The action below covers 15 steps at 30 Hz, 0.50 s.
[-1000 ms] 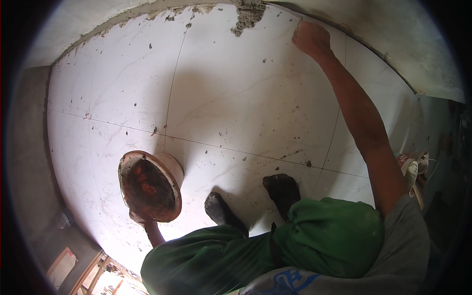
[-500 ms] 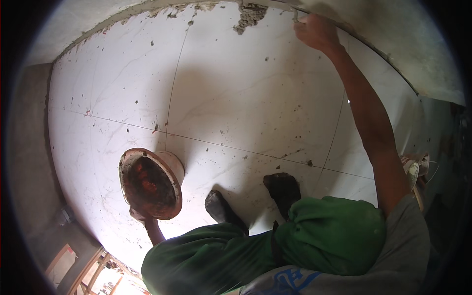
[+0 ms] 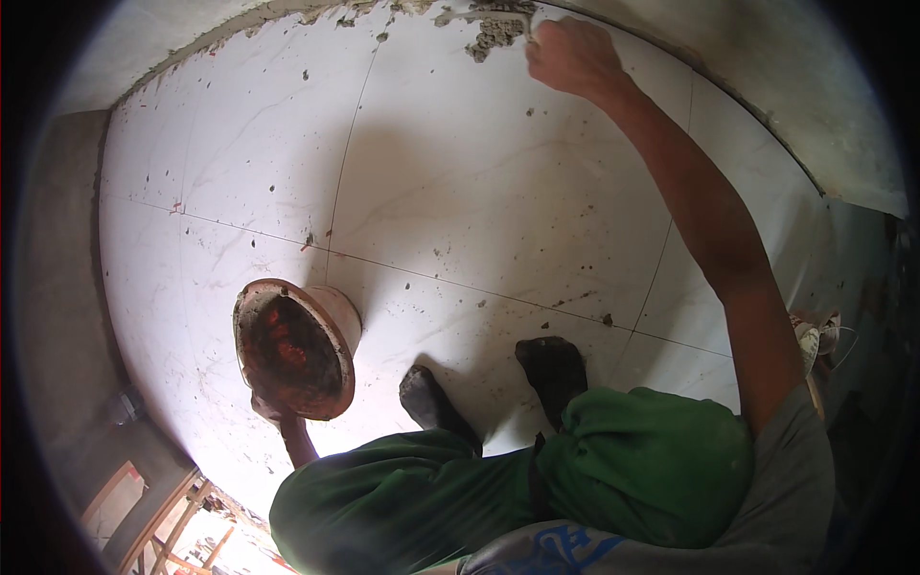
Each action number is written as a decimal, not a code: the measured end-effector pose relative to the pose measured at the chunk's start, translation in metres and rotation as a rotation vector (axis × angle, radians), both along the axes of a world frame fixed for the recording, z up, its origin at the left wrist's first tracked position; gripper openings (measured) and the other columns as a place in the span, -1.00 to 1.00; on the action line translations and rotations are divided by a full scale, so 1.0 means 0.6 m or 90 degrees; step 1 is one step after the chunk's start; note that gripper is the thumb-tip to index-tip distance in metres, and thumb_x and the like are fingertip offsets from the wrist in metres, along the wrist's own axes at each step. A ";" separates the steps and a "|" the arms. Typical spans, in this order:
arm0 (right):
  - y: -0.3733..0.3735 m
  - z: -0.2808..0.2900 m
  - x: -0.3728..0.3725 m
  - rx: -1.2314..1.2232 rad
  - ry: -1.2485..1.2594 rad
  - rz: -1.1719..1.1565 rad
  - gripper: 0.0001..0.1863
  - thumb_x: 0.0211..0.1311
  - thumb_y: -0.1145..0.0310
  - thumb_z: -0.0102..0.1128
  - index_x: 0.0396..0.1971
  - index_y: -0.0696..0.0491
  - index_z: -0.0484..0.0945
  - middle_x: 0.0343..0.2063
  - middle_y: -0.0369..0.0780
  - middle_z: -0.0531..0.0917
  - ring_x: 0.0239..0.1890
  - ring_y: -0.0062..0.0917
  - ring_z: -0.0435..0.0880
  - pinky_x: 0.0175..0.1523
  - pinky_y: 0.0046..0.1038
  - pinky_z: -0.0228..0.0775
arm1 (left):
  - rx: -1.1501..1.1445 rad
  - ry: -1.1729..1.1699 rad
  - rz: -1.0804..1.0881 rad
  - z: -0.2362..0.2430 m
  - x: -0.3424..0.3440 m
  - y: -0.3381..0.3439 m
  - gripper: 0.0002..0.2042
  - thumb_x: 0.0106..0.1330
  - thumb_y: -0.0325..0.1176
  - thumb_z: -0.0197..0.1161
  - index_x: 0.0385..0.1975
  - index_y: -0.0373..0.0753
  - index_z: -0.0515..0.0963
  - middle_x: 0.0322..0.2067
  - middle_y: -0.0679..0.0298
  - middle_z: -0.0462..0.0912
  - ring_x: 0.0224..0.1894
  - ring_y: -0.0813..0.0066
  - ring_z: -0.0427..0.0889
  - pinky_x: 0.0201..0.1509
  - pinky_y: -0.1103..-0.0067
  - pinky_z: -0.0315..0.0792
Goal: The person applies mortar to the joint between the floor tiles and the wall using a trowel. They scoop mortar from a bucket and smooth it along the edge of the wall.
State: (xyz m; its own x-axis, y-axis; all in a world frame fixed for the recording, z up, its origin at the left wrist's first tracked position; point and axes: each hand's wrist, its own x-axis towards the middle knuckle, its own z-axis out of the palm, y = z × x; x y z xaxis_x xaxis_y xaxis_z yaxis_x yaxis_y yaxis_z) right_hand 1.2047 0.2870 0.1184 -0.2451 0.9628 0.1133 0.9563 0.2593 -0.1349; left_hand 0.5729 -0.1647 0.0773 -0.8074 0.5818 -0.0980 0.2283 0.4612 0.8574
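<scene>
Head view: left hand point(image 3: 267, 409) clasps bucket point(image 3: 342, 311); right hand point(image 3: 575, 57) clenches trowel point(image 3: 529, 23), mortar point(image 3: 494, 40) just left.

We see a round, pinkish bucket point(image 3: 337, 311) tilted so its mouth opens toward us, the rim smeared, the inside dark with a reddish patch. On the white tiled floor point(image 3: 479, 192), at its far edge, we find crumbly grey mortar point(image 3: 494, 37) beside a slim, partly hidden tool point(image 3: 528, 23).

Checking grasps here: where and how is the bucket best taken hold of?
Grip the bucket by its rim, probably at the near edge, approached from that side: the open top leaves it exposed, and the left hand holds it there.
</scene>
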 end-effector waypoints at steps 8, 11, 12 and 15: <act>-0.042 -0.038 -0.028 -0.142 0.058 0.022 -0.66 0.30 0.19 0.11 -0.31 0.16 0.71 -0.29 0.06 0.78 -0.15 -0.04 0.78 0.04 -0.03 0.60 | -0.008 0.005 -0.003 -0.005 0.003 -0.007 -0.45 0.60 0.05 0.13 0.26 -0.36 0.47 0.03 0.14 0.64 -0.02 0.36 0.65 0.06 0.48 0.62; -0.069 -0.059 0.025 -0.155 0.034 -0.055 -0.66 0.30 0.19 0.11 -0.28 0.16 0.71 -0.28 0.07 0.78 -0.13 -0.03 0.78 0.05 -0.02 0.59 | -0.010 0.001 -0.001 -0.010 -0.001 -0.013 -0.45 0.60 0.05 0.13 0.27 -0.36 0.46 0.03 0.14 0.64 -0.02 0.37 0.65 0.06 0.49 0.62; -0.068 -0.063 0.039 -0.159 0.033 -0.060 -0.66 0.30 0.19 0.11 -0.28 0.16 0.71 -0.28 0.07 0.78 -0.13 -0.03 0.78 0.05 -0.02 0.59 | -0.014 0.000 -0.002 -0.010 -0.003 -0.014 -0.44 0.60 0.06 0.13 0.27 -0.36 0.46 0.03 0.14 0.64 -0.02 0.37 0.65 0.06 0.49 0.62; -0.013 -0.065 0.083 -0.143 0.022 -0.117 -0.64 0.31 0.14 0.14 -0.27 0.15 0.72 -0.27 0.07 0.78 -0.11 -0.01 0.78 0.07 0.00 0.58 | -0.017 -0.001 -0.009 -0.014 -0.008 -0.011 -0.44 0.61 0.06 0.13 0.27 -0.36 0.46 0.04 0.14 0.64 -0.02 0.38 0.65 0.06 0.49 0.62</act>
State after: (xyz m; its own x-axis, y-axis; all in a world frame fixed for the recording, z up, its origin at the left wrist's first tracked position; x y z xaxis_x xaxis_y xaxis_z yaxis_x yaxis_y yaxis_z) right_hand 1.2544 0.2791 0.0797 -0.0636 0.9927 -0.1020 0.9784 0.0419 -0.2022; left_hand 0.5679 -0.1711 0.0689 -0.7986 0.5908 -0.1147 0.2342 0.4806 0.8451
